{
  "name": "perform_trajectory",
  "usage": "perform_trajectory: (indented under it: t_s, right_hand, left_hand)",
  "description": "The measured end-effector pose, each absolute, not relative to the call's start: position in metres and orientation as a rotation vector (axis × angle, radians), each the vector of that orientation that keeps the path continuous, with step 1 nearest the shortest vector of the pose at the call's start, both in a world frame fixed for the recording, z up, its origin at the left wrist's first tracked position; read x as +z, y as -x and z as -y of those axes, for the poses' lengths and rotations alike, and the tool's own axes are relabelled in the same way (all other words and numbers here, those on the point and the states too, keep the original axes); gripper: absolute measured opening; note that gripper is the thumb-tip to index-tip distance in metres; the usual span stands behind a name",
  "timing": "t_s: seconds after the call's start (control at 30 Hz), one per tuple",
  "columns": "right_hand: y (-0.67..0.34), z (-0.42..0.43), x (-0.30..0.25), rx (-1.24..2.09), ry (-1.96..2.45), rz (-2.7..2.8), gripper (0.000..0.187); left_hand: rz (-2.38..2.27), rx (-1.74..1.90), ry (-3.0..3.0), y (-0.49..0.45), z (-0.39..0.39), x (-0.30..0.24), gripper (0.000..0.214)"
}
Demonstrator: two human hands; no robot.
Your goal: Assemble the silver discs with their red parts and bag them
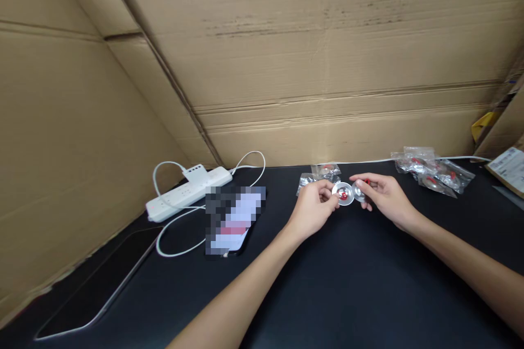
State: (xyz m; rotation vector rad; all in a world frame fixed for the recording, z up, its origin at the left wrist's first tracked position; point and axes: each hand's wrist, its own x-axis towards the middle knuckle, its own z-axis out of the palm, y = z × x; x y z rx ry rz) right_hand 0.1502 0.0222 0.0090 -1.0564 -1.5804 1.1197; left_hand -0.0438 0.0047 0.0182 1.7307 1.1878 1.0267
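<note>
My left hand [313,208] pinches a clear round disc with a red centre [343,194] just above the black table. My right hand [382,195] is closed on a second, smaller clear disc with a red piece [359,191], touching the first. Both hands meet near the far middle of the table. Right behind them lie two small clear plastic bags [317,176] with red parts inside.
A pile of clear bags with red parts [434,172] lies at the far right. A white power strip [188,193] with cables and a phone [233,221] lie to the left. Cardboard walls [286,54] close off the back and left. A labelled box [510,169] sits at the right edge.
</note>
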Motion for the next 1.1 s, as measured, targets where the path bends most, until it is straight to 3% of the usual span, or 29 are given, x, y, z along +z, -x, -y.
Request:
perform_trajectory:
  t_s: [0.17, 0.33, 0.53, 0.67, 0.8, 1.1]
  right_hand:
    - [-0.162, -0.034, 0.004, 0.992, 1.135, 1.629, 0.037]
    - [-0.16, -0.033, 0.005, 1.082, 1.092, 1.62, 0.037]
    - [-0.148, -0.017, 0.017, 1.157, 0.992, 1.569, 0.044]
    - [-0.145, -0.006, 0.016, 0.731, 0.96, 1.898, 0.045]
    - [-0.144, -0.001, 0.014, 0.455, 0.814, 2.147, 0.057]
    - [-0.145, 0.001, 0.022, 0.36, 0.843, 2.031, 0.031]
  left_hand:
    - [-1.341, 0.996, -2.119, 0.046, -0.002, 0.011, 0.024]
    - [-1.478, 1.09, -2.394, 0.044, 0.004, 0.014, 0.018]
    - [-1.264, 1.063, -2.02, 0.04, 0.008, 0.029, 0.024]
    - [-1.016, 1.054, -1.646, 0.033, 0.009, 0.029, 0.03]
    - [-0.902, 1.132, -1.339, 0.028, 0.009, 0.027, 0.03]
    - [-0.852, 1.14, -1.277, 0.032, 0.007, 0.032, 0.017]
